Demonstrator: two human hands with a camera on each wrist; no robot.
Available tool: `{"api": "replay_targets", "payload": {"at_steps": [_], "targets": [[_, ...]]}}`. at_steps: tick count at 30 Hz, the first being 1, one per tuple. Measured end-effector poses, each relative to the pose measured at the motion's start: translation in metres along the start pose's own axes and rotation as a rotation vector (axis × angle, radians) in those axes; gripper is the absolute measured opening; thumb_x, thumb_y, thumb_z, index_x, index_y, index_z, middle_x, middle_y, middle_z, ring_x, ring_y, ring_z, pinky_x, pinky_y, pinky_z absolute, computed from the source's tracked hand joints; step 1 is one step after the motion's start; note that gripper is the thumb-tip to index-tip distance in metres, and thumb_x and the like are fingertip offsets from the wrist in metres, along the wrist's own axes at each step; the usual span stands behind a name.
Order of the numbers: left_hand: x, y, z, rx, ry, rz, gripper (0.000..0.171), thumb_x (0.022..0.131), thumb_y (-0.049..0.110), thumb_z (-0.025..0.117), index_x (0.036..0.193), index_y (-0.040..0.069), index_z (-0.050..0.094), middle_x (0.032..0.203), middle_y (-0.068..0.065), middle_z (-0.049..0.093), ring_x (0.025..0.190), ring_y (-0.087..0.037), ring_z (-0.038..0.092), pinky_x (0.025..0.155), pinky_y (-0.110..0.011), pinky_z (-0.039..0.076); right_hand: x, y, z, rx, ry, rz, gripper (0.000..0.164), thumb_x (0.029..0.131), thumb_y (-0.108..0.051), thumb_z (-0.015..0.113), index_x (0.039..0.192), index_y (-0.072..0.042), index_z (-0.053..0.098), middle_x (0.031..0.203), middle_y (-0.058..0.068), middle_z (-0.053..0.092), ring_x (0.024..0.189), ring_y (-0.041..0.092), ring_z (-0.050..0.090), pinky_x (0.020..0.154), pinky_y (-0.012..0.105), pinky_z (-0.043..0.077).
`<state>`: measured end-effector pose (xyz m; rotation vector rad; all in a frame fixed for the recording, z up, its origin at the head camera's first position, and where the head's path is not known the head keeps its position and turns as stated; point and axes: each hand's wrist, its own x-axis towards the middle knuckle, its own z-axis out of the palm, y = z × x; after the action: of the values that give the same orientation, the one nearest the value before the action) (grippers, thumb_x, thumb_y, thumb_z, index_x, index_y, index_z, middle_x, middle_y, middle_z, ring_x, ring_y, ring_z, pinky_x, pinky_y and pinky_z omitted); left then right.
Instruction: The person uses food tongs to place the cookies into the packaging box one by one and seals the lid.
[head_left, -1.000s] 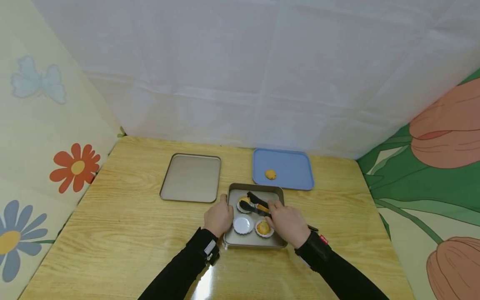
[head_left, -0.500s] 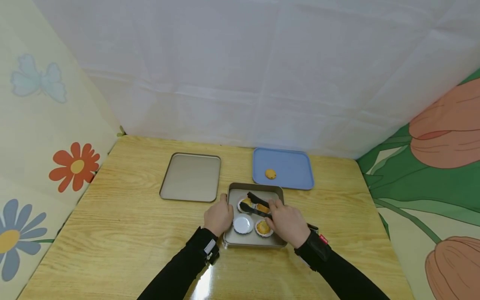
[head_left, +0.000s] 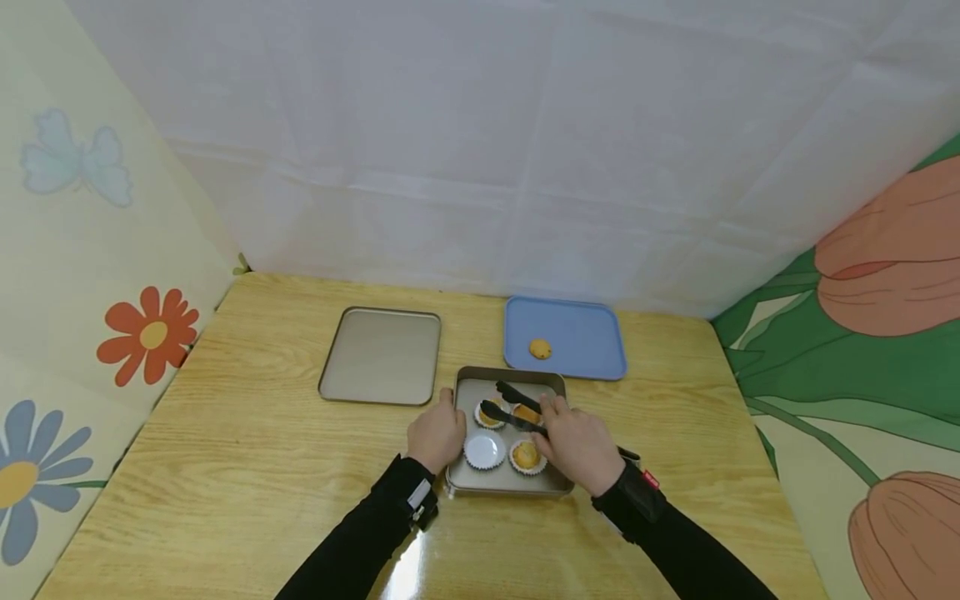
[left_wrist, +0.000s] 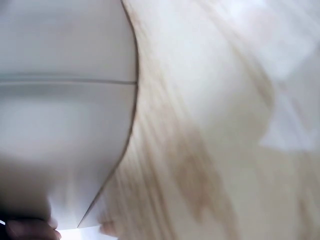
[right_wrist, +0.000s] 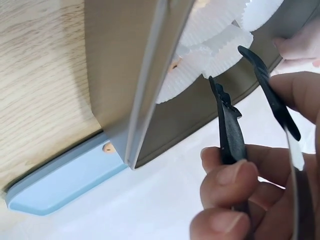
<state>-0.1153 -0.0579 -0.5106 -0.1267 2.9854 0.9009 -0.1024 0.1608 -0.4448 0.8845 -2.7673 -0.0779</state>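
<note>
one pair of tongs (head_left: 517, 421), in right hand (head_left: 581, 448)

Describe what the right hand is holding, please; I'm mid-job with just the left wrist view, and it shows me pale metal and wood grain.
Observer: The right hand holds slim, dark black tongs.

Operator: Are the tips of the black tongs together or apart?

Observer: Apart; the right wrist view shows a clear gap between them.

Operator: And what sits at the near left of the rectangular grey metal tin?

Observer: A round white fluted paper cup with no cake in it, as the head view shows.
</note>
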Motion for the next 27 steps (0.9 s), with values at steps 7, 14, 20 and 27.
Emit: {"api": "replay_targets", "payload": {"at_steps": [7,14,20,27], "targets": [[0.0,0.0,-0.001,0.0,-0.004,-0.012,0.041,0.089,0.019,0.042,0.124,-0.001,0.047,0.078,-0.017,0.064,0.053,-0.024,0.054,0.046,-0.04,0.04,0.007,0.009,-0.012,0.043,0.026,0.068,0.055,0.083,-0.035,0.063,0.121,0.003,0.055,0.096,0.017,0.06,0.049,0.016,0.05,0.037,0.025,0.027],[0.0,0.001,-0.002,-0.007,-0.021,-0.014,0.041,0.089,0.019,0.043,0.125,-0.002,0.046,0.074,-0.016,0.063,0.05,-0.022,0.052,0.044,-0.038,0.038,0.017,0.029,-0.019,0.031,0.131,0.105,0.053,0.082,-0.032,0.066,0.118,0.005,0.056,0.087,0.018,0.057,0.042,0.015,0.041,0.036,0.025,0.026],[0.001,0.0,-0.003,0.002,-0.007,-0.015,0.041,0.089,0.019,0.043,0.124,-0.001,0.046,0.077,-0.017,0.064,0.052,-0.024,0.054,0.045,-0.039,0.04,0.031,0.046,-0.015,0.054,0.148,0.189,0.055,0.083,-0.033,0.065,0.119,0.007,0.055,0.092,0.024,0.058,0.038,0.016,0.039,0.034,0.028,0.026],[-0.001,0.001,-0.001,-0.006,-0.019,-0.02,0.041,0.09,0.02,0.042,0.125,-0.002,0.046,0.078,-0.016,0.064,0.055,-0.024,0.055,0.047,-0.04,0.041,0.045,0.062,-0.004,0.083,0.034,0.302,0.053,0.086,-0.031,0.061,0.118,0.011,0.052,0.096,0.026,0.057,0.046,0.025,0.048,0.04,0.036,0.038]]}}
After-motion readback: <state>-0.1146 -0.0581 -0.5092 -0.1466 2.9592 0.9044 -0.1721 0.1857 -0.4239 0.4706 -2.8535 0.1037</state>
